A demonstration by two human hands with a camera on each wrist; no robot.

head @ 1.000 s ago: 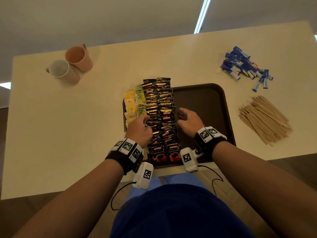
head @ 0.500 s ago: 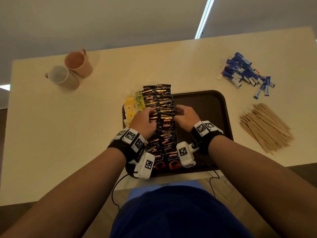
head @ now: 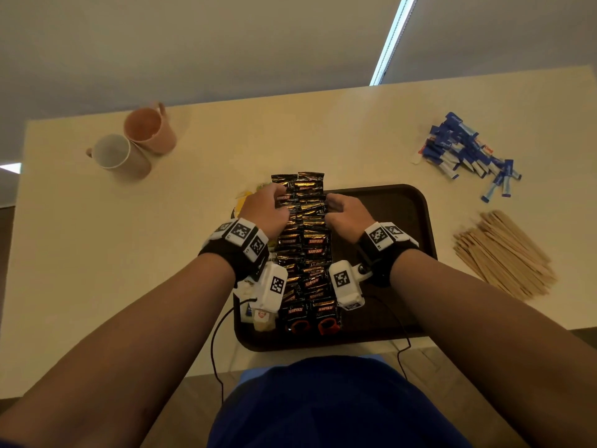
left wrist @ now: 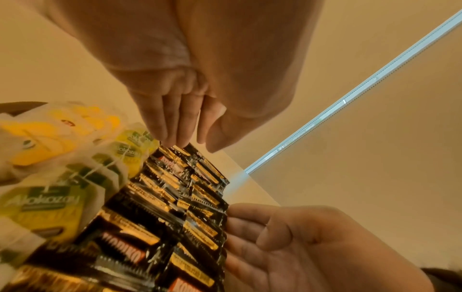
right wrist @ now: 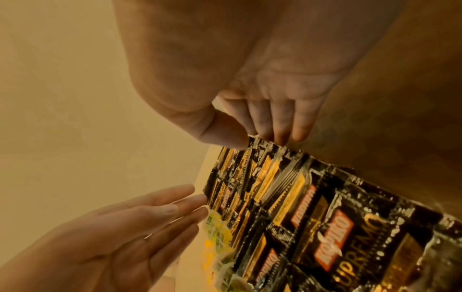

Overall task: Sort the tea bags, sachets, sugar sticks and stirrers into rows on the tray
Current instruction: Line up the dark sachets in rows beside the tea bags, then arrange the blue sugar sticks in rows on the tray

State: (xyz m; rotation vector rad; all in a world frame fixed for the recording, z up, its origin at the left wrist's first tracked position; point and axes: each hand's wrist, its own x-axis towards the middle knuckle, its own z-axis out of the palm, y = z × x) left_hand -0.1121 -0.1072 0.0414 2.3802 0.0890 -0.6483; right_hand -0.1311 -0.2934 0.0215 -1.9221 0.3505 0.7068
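Sachets (head: 305, 240): glossy foil-like film, crinkled, serrated edges. Tea bags (left wrist: 50, 177): thin, soft, translucent paper with printed tags. Tray (head: 387, 202): dark, matt, plastic-looking. Stirrers (head: 504, 253): pale bare wood. Sugar sticks (head: 468, 153): printed paper. Surface (head: 129, 253): smooth, matt, cream.

Pale table (head: 200, 221) bearing dark brown tray (head: 416, 221) at near edge, two mugs (head: 132, 150) far left, blue sugar sticks (head: 465, 150) and wooden stirrers (head: 504, 253) piled right.
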